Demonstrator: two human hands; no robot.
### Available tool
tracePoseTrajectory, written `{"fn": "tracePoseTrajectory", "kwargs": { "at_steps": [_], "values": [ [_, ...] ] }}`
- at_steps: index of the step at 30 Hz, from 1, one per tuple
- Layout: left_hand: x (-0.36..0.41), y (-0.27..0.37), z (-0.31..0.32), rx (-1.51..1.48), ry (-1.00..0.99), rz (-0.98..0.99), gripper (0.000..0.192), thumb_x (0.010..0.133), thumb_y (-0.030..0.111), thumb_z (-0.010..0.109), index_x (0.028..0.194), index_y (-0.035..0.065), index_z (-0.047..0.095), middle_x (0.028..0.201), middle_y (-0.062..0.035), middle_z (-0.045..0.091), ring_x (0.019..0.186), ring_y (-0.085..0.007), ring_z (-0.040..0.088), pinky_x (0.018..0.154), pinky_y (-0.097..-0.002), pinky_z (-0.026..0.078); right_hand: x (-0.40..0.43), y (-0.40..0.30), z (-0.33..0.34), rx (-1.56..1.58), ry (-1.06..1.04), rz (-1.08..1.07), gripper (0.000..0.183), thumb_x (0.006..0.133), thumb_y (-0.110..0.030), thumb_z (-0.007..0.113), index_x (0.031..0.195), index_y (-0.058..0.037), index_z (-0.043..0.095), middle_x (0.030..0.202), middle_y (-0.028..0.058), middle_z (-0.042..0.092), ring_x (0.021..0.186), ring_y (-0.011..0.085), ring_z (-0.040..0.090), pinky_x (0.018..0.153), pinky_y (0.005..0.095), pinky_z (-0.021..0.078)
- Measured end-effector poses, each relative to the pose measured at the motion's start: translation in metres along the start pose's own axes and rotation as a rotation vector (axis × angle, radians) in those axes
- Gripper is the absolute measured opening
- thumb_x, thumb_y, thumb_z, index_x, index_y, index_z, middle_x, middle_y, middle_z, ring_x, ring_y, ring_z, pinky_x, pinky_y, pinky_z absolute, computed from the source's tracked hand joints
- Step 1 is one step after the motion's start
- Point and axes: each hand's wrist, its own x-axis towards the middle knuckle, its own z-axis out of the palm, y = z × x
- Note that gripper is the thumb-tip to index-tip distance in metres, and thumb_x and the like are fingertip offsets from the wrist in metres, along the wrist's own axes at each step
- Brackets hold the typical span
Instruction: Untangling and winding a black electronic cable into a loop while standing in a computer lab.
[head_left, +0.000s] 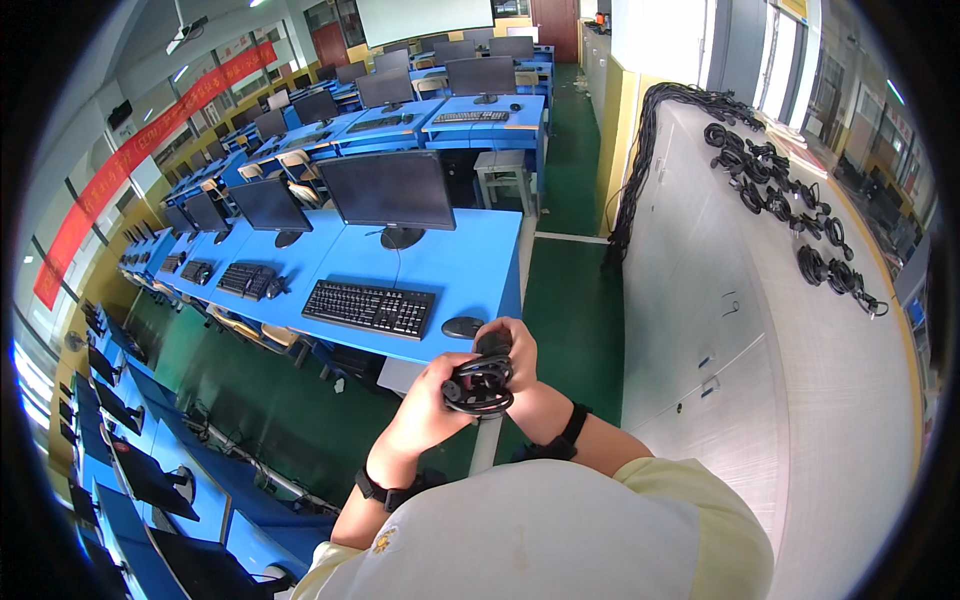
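A coiled black cable (480, 386) is held between my two hands, in front of my body and past the near edge of a blue desk. My left hand (431, 409) grips the coil from the left side. My right hand (517, 356) is closed around its upper right part, where a thick black end shows. Just beyond the hands, a black mouse (462, 327) and a black keyboard (368, 308) lie on the blue desk (480, 255). A black monitor (390, 187) stands behind the keyboard.
On my right, a long grey cabinet (697, 247) bears several coiled black cables (776, 206), and a thick cable bundle (637, 176) hangs over its far end. Green floor (566, 300) runs between cabinet and desks. Rows of blue desks with monitors stand ahead and on the left.
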Motion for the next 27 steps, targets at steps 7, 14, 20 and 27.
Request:
{"fn": "tracePoseTrajectory", "kwargs": {
  "at_steps": [7, 14, 20, 27],
  "values": [
    [-0.003, -0.009, 0.008, 0.074, 0.103, -0.157, 0.044, 0.066, 0.000, 0.077, 0.100, 0.0023, 0.050, 0.081, -0.0056, 0.057, 0.069, -0.0134, 0.056, 0.063, -0.0263, 0.047, 0.002, 0.019, -0.005, 0.427, 0.069, 0.622, 0.023, 0.080, -0.016, 0.056, 0.090, 0.0056, 0.052, 0.078, 0.0115, 0.059, 0.068, 0.0177, 0.058, 0.065, 0.0277, 0.0493],
    [-0.010, -0.042, -0.008, -0.505, 0.257, -0.428, 0.036, 0.068, -0.004, 0.073, 0.094, 0.0036, 0.050, 0.072, 0.0042, 0.048, 0.064, -0.0025, 0.044, 0.057, -0.0172, 0.039, 0.020, -0.017, -0.009, 0.892, -0.200, 0.735, 0.014, 0.091, -0.023, 0.044, 0.093, -0.0106, 0.051, 0.094, 0.0127, 0.061, 0.086, 0.0206, 0.061, 0.065, 0.0300, 0.0515],
    [-0.010, -0.041, -0.007, -0.504, 0.275, -0.434, 0.038, 0.067, -0.001, 0.077, 0.094, 0.0048, 0.050, 0.071, 0.0049, 0.048, 0.063, -0.0022, 0.043, 0.055, -0.0173, 0.038, 0.022, -0.030, -0.011, 0.752, -0.322, 0.808, 0.019, 0.093, -0.021, 0.043, 0.095, -0.0071, 0.055, 0.090, 0.0072, 0.059, 0.080, 0.0141, 0.059, 0.068, 0.0285, 0.0507],
    [-0.005, -0.043, 0.011, -0.435, 0.532, -0.363, 0.036, 0.069, 0.000, 0.075, 0.093, 0.0055, 0.049, 0.071, 0.0043, 0.046, 0.065, -0.0037, 0.043, 0.057, -0.0179, 0.038, 0.004, -0.030, 0.009, 0.620, 0.054, 0.727, 0.019, 0.093, -0.022, 0.046, 0.089, -0.0048, 0.054, 0.078, 0.0036, 0.056, 0.065, 0.0133, 0.057, 0.064, 0.0280, 0.0510]
  ]
}}
